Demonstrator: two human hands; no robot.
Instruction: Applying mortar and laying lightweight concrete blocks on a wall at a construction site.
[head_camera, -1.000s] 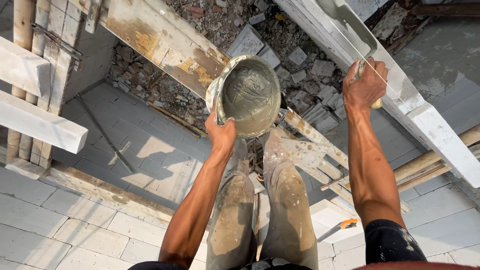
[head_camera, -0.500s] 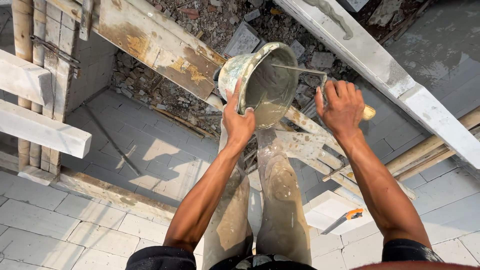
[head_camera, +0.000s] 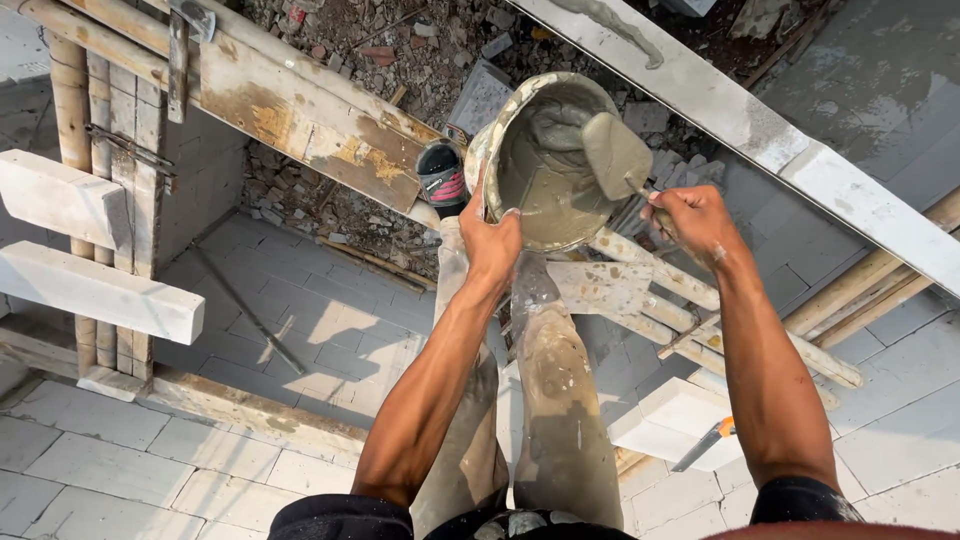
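Head camera looks steeply down, close over both forearms.

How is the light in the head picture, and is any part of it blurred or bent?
Head view: hard sunlight strikes both forearms and the bucket rim, held by the left hand; sunlit patches lie on the shaded block floor below. The right hand and mortar-laden trowel look sharp. Straight beams bow slightly near the edges, a wide-lens effect.
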